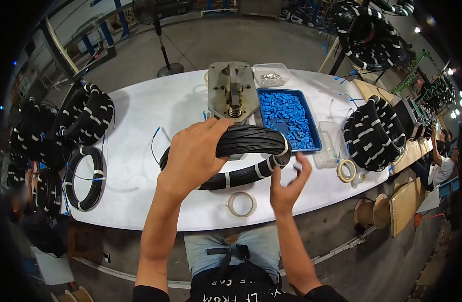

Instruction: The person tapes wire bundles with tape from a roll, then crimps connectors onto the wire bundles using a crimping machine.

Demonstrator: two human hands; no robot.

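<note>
A coil of black cable (251, 141), bound with white bands, is held tilted over the white table in front of me. My left hand (198, 153) is closed around the coil's left side, with its fingers over the top. At the coil's right end is my right hand (290, 189), its thumb and fingers apart and the fingertips right by a band there. Below the coil, a roll of tape (241, 204) lies flat on the table. A thin cable end with a blue connector (156, 132) sticks out on the left.
Behind the coil stands a metal hand press (233, 93). Right of it are a blue tray (319, 143) of blue connectors and a clear box (271, 75) of small parts. Banded cable coils stand left (87, 113) and right (374, 133), near another tape roll (346, 171).
</note>
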